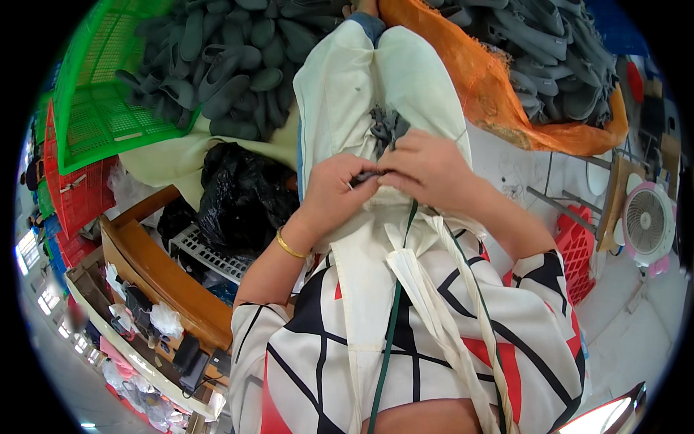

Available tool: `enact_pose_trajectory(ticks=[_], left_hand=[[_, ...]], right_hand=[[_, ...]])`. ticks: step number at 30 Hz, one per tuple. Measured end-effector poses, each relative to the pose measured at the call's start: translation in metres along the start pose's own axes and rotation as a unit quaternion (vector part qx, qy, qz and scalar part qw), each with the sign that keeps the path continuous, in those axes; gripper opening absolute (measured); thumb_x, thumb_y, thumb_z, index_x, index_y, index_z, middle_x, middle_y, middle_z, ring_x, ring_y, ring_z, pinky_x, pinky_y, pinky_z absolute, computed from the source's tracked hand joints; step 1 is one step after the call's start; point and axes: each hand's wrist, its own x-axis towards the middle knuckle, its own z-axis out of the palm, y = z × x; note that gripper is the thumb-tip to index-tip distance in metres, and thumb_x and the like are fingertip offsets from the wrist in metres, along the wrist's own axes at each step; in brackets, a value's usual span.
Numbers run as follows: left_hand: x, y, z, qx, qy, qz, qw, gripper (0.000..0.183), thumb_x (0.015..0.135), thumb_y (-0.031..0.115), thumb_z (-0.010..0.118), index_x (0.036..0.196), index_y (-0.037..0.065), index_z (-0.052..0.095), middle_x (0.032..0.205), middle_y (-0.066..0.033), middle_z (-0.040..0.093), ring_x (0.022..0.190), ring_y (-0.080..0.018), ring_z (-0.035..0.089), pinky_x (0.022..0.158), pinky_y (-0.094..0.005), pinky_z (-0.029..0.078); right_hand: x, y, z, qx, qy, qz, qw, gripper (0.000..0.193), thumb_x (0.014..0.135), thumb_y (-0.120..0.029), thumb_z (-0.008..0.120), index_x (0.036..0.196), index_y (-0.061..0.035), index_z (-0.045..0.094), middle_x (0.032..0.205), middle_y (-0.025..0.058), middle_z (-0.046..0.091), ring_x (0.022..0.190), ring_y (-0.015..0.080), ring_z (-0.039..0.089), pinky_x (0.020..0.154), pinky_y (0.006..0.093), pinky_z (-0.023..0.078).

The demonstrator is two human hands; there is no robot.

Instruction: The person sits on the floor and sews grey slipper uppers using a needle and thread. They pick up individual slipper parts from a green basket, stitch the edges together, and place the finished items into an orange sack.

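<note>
Over my lap, my left hand [338,186] pinches a small dark grey strap-like piece [367,176] between thumb and fingers. My right hand [431,170] meets it from the other side, its fingertips closed on the same piece. Most of that piece is hidden by my fingers. Just beyond my hands, a bunch of similar dark grey pieces [388,127] lies on the white apron [340,79] that covers my legs.
Dark grey slip-on shoes [231,94] are heaped at the far left beside a green mesh crate [94,101]. An orange sack [477,72] at the far right holds more. A black plastic bag [242,199], a wooden drawer [159,267] and a white fan [645,218] stand nearby.
</note>
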Motion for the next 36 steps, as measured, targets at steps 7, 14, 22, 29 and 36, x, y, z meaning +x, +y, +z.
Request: enact_pose_trajectory(ticks=[7,14,22,29,36], left_hand=[[0.003,-0.010,0.000,0.073,0.032,0.058,0.995,0.020,0.075,0.008,0.074,0.094,0.004,0.071,0.081,-0.0142,0.066,0.074,-0.0336,0.063,0.066,-0.0390,0.050],[0.017,-0.009,-0.033,0.084,0.098,0.062,0.990,0.013,0.083,0.010,0.074,0.093,0.004,0.072,0.074,-0.0098,0.063,0.067,-0.0236,0.060,0.059,-0.0328,0.048],[0.020,-0.048,-0.064,0.127,0.200,0.060,0.970,0.010,0.084,0.012,0.071,0.089,0.003,0.070,0.074,-0.0108,0.063,0.067,-0.0258,0.060,0.060,-0.0361,0.048],[0.043,-0.054,-0.066,-0.072,0.160,-0.022,0.984,0.012,0.085,0.012,0.070,0.092,0.003,0.070,0.079,-0.0083,0.065,0.067,-0.0171,0.060,0.060,-0.0294,0.045],[0.090,-0.090,-0.103,-0.157,0.031,-0.014,0.987,0.021,0.089,0.022,0.071,0.100,0.003,0.069,0.089,-0.0058,0.066,0.074,-0.0148,0.058,0.067,-0.0301,0.047]], right_hand=[[0.021,-0.034,-0.004,0.032,0.041,-0.161,0.985,0.011,0.082,-0.014,0.068,0.083,-0.0101,0.058,0.075,0.0019,0.061,0.066,0.0199,0.061,0.055,0.0291,0.048],[0.009,0.026,-0.039,0.638,0.177,0.273,0.698,0.020,0.102,-0.028,0.058,0.099,-0.0087,0.054,0.071,-0.0003,0.053,0.058,0.0125,0.053,0.053,0.0252,0.042],[-0.039,0.132,-0.168,0.536,0.589,0.127,0.591,0.016,0.101,-0.005,0.053,0.086,-0.0035,0.046,0.065,-0.0004,0.038,0.057,0.0126,0.037,0.117,0.0496,0.037],[0.045,0.071,0.007,0.257,0.142,0.239,0.926,0.014,0.095,-0.011,0.064,0.105,-0.0035,0.058,0.091,0.0049,0.059,0.085,0.0162,0.060,0.082,0.0328,0.051],[0.120,0.060,0.025,0.101,-0.021,0.213,0.972,0.014,0.085,-0.002,0.067,0.097,0.0009,0.061,0.084,0.0127,0.056,0.079,0.0204,0.058,0.072,0.0306,0.046]])
